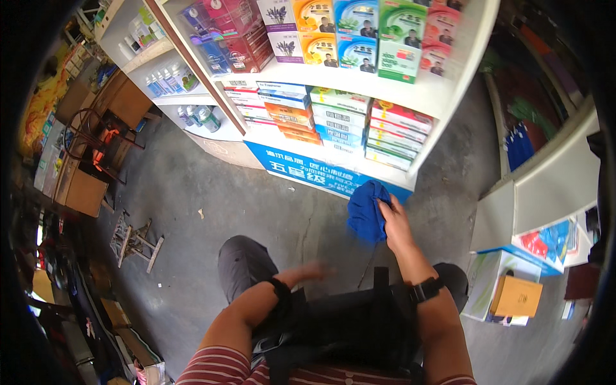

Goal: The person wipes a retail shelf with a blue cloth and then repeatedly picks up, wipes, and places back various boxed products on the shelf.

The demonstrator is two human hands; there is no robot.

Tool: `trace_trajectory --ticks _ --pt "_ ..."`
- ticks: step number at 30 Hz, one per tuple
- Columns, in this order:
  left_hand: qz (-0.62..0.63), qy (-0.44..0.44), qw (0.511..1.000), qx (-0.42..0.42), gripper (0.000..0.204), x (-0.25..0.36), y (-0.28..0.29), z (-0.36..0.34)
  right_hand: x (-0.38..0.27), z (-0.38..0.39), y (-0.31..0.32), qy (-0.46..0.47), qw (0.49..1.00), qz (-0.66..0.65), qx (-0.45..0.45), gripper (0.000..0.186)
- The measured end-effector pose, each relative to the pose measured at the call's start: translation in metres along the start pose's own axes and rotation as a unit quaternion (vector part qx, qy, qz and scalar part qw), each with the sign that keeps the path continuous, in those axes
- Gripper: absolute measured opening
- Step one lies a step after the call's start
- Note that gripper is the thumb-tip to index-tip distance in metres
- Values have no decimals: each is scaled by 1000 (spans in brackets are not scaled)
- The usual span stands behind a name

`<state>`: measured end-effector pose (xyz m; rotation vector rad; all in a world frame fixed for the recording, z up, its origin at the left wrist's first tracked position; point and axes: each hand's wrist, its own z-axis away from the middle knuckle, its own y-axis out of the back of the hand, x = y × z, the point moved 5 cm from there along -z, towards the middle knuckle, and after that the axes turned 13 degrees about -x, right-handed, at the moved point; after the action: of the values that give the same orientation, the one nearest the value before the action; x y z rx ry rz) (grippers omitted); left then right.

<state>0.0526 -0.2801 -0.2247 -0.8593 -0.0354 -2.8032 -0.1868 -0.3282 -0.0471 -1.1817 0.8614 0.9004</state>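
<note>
Just beyond my right hand stands the white shelf of stacked boxes, and that hand pinches a bunched blue cloth low against the shelf's foot, while my left hand hangs loosely open and blurred, holding nothing, near my knee.

We see a white tiered shelf unit carrying stacked colourful cardboard boxes and flat packets, standing on grey concrete floor.

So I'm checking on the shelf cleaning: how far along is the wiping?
Done: cannot tell. In hand: the right hand presses a blue cloth against the blue base panel; the left hand hangs free, blurred. Left: cannot tell; the stocked shelves above aren't being touched.
</note>
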Motion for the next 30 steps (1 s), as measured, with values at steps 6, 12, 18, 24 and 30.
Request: trace_trajectory --ticks 6,12,18,24,30 --pt "216 -209 953 48 81 113 10 87 40 67 5 15 994 98 43 34" --pt "209 -369 891 164 67 136 -25 124 54 124 -54 44 988 70 -134 62" --pt "213 -363 887 189 47 110 31 154 20 109 -63 -83 989 30 -118 35" --pt "26 -252 896 364 55 106 116 177 -16 45 -51 -97 994 56 -13 27" --pt "87 -352 862 354 50 131 126 173 -59 -66 -66 -24 996 84 21 30"
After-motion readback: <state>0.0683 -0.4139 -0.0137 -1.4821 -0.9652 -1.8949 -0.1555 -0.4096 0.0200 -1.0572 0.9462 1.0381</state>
